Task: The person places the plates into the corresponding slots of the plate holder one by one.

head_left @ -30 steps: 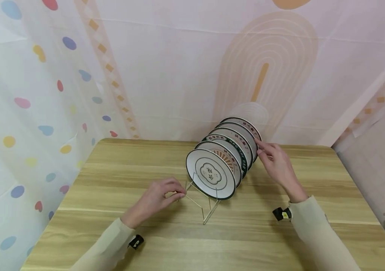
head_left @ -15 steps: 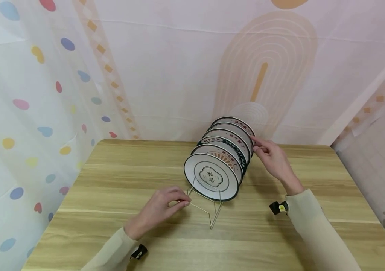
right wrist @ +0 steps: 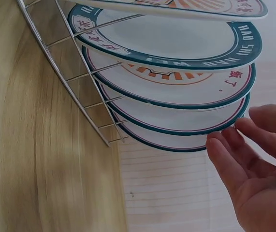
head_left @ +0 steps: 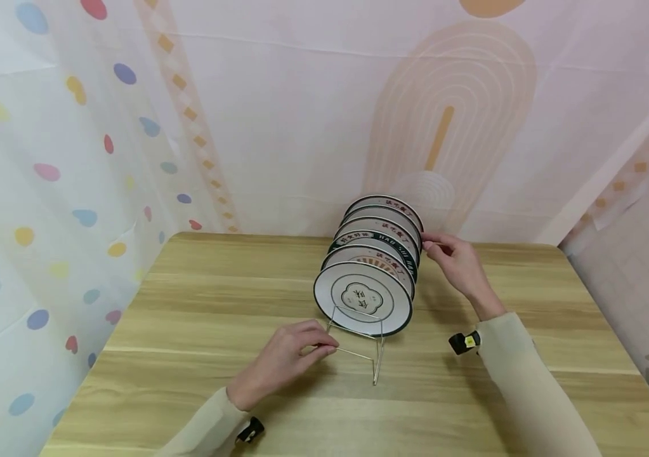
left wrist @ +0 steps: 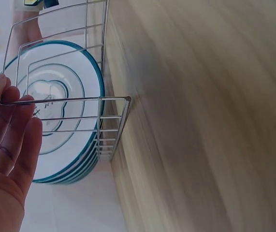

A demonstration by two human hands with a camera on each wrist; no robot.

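A wire plate rack (head_left: 374, 371) stands on the wooden table, holding several white plates with dark green rims on edge, one behind another. The foremost plate (head_left: 384, 293) faces me and has a printed badge in its centre. My left hand (head_left: 295, 355) pinches the top wire at the rack's near end; in the left wrist view, the thumb and fingers (left wrist: 24, 108) meet at that wire's corner. At the far right of the row, my right hand (head_left: 461, 270) has its fingertips right at the rim of the rear plates (right wrist: 176, 142), thumb and fingers apart.
The wooden table (head_left: 204, 292) extends on both sides of the rack. A patterned cloth backdrop (head_left: 301, 127) hangs behind the table's back edge, close to the rearmost plate. Another cloth with coloured spots (head_left: 73, 279) hangs at the left.
The rack with its plates has turned, its near end swinging right and its far end left, so the row points more straight away from me. Both hands have moved along with it.
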